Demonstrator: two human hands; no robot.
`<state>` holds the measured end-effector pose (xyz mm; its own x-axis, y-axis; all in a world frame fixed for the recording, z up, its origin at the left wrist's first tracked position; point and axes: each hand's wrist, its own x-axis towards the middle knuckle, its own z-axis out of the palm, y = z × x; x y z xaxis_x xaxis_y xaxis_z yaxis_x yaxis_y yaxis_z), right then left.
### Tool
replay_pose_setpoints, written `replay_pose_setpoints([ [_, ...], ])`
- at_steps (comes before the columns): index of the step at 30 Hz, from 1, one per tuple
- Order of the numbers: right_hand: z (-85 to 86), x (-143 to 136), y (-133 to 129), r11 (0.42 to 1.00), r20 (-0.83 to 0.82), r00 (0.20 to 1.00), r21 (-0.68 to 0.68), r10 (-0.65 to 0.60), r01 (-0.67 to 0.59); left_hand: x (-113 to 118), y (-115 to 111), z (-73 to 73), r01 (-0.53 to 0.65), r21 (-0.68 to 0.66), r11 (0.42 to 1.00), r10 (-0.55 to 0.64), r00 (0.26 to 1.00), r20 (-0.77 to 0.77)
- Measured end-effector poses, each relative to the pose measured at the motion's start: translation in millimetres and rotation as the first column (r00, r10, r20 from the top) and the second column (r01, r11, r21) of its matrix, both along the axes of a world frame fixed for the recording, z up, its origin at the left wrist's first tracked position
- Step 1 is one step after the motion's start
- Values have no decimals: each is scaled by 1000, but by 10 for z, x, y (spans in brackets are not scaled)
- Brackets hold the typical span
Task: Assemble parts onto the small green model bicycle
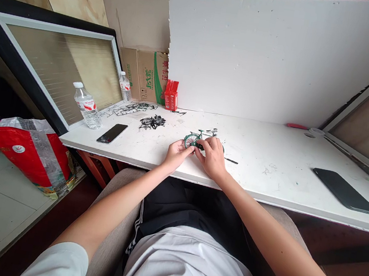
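"Head view: where do we find the model bicycle (200,136)?"

"Right at our fingertips, its long axis running left to right (roughly along the table edge (259,196))."

"Which hand is nearer?"

"Neither: our left hand (177,154) pinches the left wheel (188,140), our right hand (214,159) grips mid-frame."

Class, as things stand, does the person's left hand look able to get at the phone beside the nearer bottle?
Probably yes: though the left hand holds the green model bicycle, it could let go, and nothing stands between that hand and the phone.
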<state>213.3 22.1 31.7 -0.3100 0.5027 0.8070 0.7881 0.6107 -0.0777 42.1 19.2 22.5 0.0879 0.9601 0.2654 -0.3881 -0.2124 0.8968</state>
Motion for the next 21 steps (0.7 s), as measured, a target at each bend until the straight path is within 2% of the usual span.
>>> replay_pose_setpoints([
  [3,1,17,11,999,-52,997,-2,52,-52,12,10,-53,-138,42,990,140,989,-44],
  [6,-1,36,23,997,-92,992,9,82,-81,17,-20,-85,-273,207,939,302,946,-121],
  [8,-3,42,27,995,-104,990,17,95,-94,6,-56,-74,-323,366,873,409,894,-186],
  [11,-4,40,27,994,-109,988,31,109,-106,-38,-100,-19,-353,568,743,576,769,-276],
  [13,-4,36,26,993,-108,988,40,111,-107,-71,-108,19,-353,651,673,654,695,-300],
  [15,-7,35,28,993,-102,989,46,110,-105,-91,-101,39,-351,696,626,700,645,-305],
  [18,-15,37,39,993,-84,991,61,102,-97,-84,-86,36,-360,704,612,726,608,-321],
  [21,-26,40,53,993,-70,993,76,92,-87,-52,-78,13,-386,646,658,705,618,-349],
])
